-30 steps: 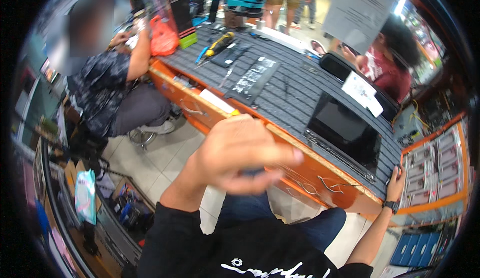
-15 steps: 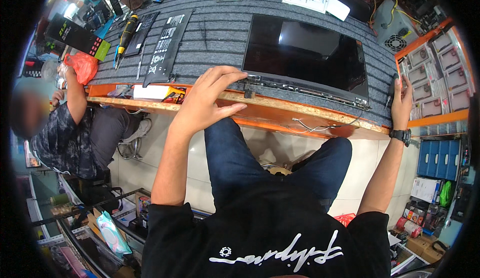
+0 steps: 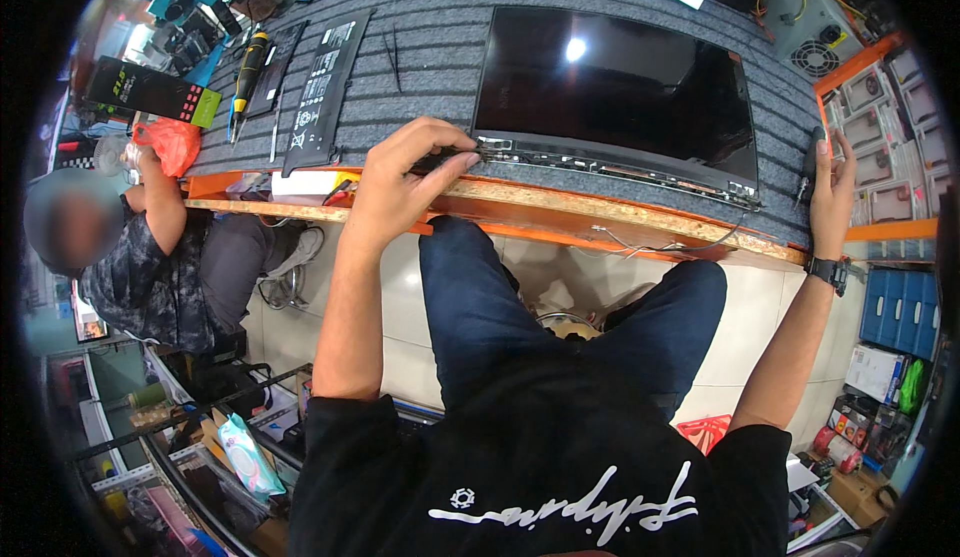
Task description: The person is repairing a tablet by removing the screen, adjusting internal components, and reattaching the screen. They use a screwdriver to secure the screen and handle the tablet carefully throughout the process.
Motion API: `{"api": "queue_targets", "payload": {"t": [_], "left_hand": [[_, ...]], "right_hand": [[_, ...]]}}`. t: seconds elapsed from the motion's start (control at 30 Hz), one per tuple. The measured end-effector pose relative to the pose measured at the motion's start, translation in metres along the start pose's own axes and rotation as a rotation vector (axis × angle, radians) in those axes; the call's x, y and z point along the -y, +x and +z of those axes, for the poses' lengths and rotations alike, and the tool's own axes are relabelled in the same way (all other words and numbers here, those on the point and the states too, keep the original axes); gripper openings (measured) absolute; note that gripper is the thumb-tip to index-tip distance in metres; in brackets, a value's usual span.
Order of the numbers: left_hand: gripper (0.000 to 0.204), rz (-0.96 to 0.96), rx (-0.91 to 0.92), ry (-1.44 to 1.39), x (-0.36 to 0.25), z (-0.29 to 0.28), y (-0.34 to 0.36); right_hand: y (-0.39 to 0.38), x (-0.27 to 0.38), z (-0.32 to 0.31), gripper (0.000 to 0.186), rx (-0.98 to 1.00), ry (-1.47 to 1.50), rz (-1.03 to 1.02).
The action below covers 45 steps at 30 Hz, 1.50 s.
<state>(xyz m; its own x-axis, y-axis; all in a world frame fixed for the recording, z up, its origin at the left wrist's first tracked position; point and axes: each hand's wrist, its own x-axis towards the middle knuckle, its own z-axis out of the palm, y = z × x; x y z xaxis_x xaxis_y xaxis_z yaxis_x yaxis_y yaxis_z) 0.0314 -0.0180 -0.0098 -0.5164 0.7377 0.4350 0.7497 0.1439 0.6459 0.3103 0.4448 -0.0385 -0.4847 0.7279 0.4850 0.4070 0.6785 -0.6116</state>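
A laptop screen panel lies face up on the grey ribbed mat, its lower strip of thin cables and metal parts bared along the bench edge. My left hand is closed at the panel's lower left corner, thumb and forefinger pinching the hinge there. Part of that hinge is hidden by my fingers. My right hand rests at the bench's right end, away from the panel, with fingers stretched out. Beside it is a small dark object whose kind I cannot make out.
Left of the panel lie a black laptop battery and a yellow-black screwdriver. A co-worker sits at the far left near a red plastic bag. A metal power supply box stands back right, above a rack of boxed parts.
My left thumb and forefinger have closed together on the hinge corner, where they were apart before. The view has shifted slightly; the right hand stays at the bench's right end.
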Motion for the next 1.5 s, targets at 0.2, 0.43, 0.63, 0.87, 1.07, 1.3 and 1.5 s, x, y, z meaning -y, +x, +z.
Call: {"api": "queue_targets", "payload": {"t": [0.2,0.43,0.63,0.87,1.07,1.3,1.5], "left_hand": [[0.015,-0.089,0.0,-0.014,-0.001,0.0,-0.001],[0.014,-0.046,-0.028,-0.042,0.004,0.006,0.001],[0.013,-0.087,-0.023,-0.081,0.007,0.007,-0.002],[0.015,-0.11,-0.01,-0.088,0.005,0.007,0.0],[0.015,-0.165,0.002,-0.112,0.007,0.004,-0.003],[0.017,-0.075,-0.017,-0.163,0.006,0.005,-0.004],[0.013,-0.063,-0.023,-0.195,0.014,0.01,-0.006]], "right_hand": [[0.001,-0.003,0.002,0.056,0.012,0.007,-0.004],[-0.001,0.005,0.001,0.056,0.026,0.043,0.016],[-0.001,0.005,0.002,0.055,0.018,0.021,-0.004],[-0.001,0.001,0.001,0.056,0.016,0.014,-0.005],[0.004,0.001,0.004,0.062,-0.087,-0.06,-0.035],[-0.006,0.043,-0.055,0.042,0.081,0.594,0.185],[-0.018,0.118,-0.069,0.043,0.907,0.586,-0.524]]}}
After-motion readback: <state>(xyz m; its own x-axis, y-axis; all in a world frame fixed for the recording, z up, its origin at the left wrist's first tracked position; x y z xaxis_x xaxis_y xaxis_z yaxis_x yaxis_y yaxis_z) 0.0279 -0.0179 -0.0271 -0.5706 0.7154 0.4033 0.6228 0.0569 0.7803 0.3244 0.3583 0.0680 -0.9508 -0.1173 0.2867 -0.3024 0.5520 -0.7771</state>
